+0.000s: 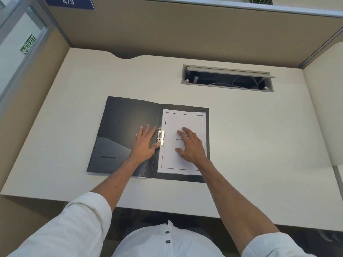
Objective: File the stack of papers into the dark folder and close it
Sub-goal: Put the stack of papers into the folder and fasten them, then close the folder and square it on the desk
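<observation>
The dark folder [120, 123] lies open flat in the middle of the desk. A white stack of papers [185, 119] rests on its right half, with its left edge under the metal clip [160, 136] at the spine. My left hand [145, 143] lies flat on the folder's left inner cover, fingers spread, with the thumb touching the clip. Pressed flat on the papers, fingers apart, is my right hand [191, 145]. Neither hand grips anything.
The cream desk [259, 145] sits inside beige cubicle walls. A cable tray opening [227, 78] with its lid up is at the back right. The desk's front edge runs just below the folder, above my white shirt.
</observation>
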